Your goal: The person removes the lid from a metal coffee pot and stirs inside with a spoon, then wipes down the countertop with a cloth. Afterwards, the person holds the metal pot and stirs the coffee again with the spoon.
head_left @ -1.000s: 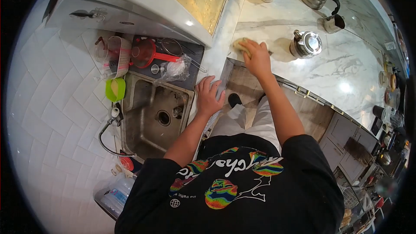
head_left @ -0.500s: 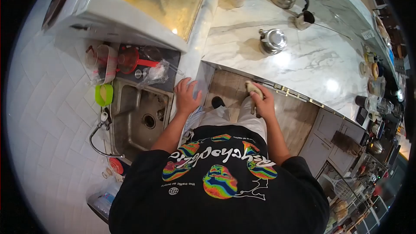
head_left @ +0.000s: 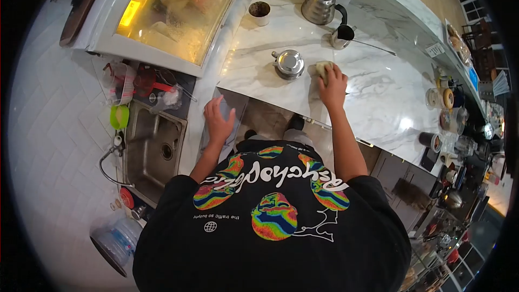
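My right hand (head_left: 333,87) is closed on a pale cloth (head_left: 324,69), which lies against the white marble counter (head_left: 373,92). Just left of the cloth stands a small metal pot with a lid (head_left: 290,65). Behind it are a steel gooseneck kettle (head_left: 319,6) and a small metal pitcher (head_left: 343,37) with a long thin handle or utensil. My left hand (head_left: 219,119) is empty, its fingers apart, near the counter's left corner beside the sink side.
A steel sink (head_left: 154,146) is at the left, with a red strainer (head_left: 146,82) and a green container (head_left: 119,116) near it. A lit glass case (head_left: 173,16) stands at the upper left. A dark-filled cup (head_left: 259,13) is at the back. Jars (head_left: 453,120) line the right.
My right hand and the cloth left the counter, passed over its front edge, and are back on the counter, now right of the metal pot. My left hand has lifted off the sink's edge. The view has shifted right.
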{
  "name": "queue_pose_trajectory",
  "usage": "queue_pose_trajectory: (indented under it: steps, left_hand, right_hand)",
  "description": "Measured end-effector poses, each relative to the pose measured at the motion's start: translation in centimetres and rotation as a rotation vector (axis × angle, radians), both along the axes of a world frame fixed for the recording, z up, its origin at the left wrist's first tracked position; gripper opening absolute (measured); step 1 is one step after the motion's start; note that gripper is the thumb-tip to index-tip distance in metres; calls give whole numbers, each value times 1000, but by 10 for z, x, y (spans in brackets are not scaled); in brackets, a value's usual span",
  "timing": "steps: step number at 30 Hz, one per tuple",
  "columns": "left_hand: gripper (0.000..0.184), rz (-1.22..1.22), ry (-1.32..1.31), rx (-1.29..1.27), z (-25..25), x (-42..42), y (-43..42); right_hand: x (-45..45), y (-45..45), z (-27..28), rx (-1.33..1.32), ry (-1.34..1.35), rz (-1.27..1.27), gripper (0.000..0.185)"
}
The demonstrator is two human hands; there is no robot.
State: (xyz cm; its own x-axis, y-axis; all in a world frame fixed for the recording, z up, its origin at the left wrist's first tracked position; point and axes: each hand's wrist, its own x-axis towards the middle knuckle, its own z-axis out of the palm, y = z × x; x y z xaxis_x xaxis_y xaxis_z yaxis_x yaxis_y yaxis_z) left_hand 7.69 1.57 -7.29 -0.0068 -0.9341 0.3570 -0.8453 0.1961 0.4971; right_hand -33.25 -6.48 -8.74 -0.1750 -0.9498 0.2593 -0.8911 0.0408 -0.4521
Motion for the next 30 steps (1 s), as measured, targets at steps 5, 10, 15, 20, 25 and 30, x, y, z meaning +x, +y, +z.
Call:
queue_pose_trajectory:
  steps: [5,10,15,20,25,30]
  left_hand:
    - [60,-45,164,75,20,-85,-32]
    - [68,-106,287,57,32,-129,-71]
    - [80,-94,289,135,41,-136,-92]
    - [82,-133,290,221,40,-121,-106]
    - [68,-146,326,282,36,-106,-115]
    - [60,-183,371,305,29,-99,-119]
  right_hand:
    - [-9,-3,-8,155,-53,78,64]
    - [-11,-6,19,27,-152,140,59]
    - [10,-22,97,-98,-350,395,65]
    - [40,-45,136,57,-180,619,81]
    - [59,-58,137,169,-6,656,87]
    - [62,-59,134,186,-23,641,88]
